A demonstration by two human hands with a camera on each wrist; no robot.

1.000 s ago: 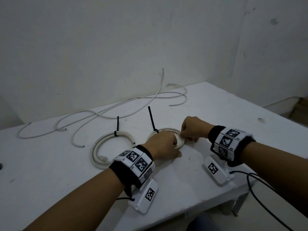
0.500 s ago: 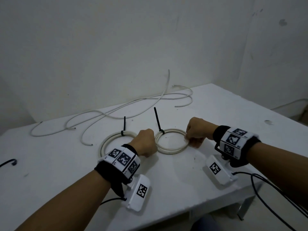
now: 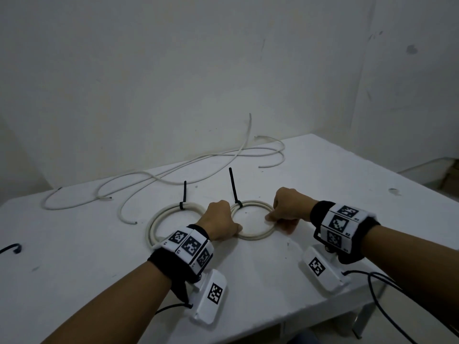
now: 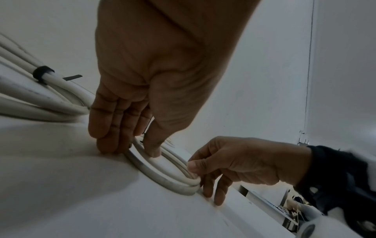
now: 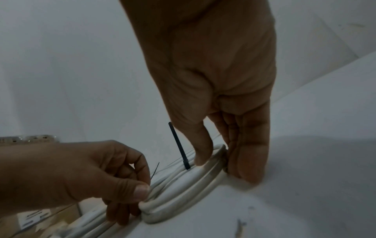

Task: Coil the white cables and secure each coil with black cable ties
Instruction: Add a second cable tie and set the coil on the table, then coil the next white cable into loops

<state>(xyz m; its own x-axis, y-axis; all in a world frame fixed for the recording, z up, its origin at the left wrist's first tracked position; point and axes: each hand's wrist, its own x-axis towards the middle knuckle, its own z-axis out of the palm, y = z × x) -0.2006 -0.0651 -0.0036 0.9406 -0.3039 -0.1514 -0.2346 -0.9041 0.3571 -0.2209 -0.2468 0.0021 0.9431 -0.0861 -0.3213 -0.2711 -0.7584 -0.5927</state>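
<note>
Coil [image 3: 253,234] pinched, left hand [image 3: 221,223], right hand [image 3: 288,207]

White table [image 3: 310,184] against grey wall [image 3: 173,70]

Left hand [image 4: 154,77] reaches down from the top, thumb on the inside and fingers [image 4: 105,128] on the outside of a white cable coil [image 4: 162,175] lying flat on the white table [image 4: 71,193]. Right hand [image 4: 240,162] comes in from the right, thumb on top of the coil's right side, fingertips on the table just outside it. Far left: second coil [image 4: 26,95], bound by a black cable tie [image 4: 41,74].
</note>
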